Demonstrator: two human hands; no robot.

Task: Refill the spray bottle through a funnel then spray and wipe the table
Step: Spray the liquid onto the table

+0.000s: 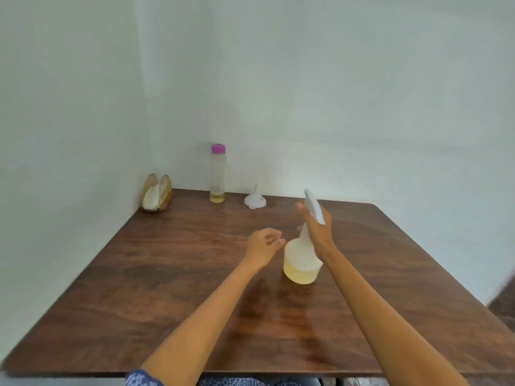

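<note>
The right hand (317,227) grips the neck of the spray bottle (302,260), holding it tilted above the middle of the table (167,288), yellow liquid in its base. The left hand (263,246) hangs just left of the bottle, fingers loosely curled, holding nothing. At the far edge lie the funnel (255,199), a tall bottle (217,174) and a napkin holder (157,193).

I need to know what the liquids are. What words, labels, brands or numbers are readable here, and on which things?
None can be read.
White translucent spray bottle: no label shows.
Tall clear plastic bottle with purple cap: no print legible.
White plastic funnel: unmarked.
</note>
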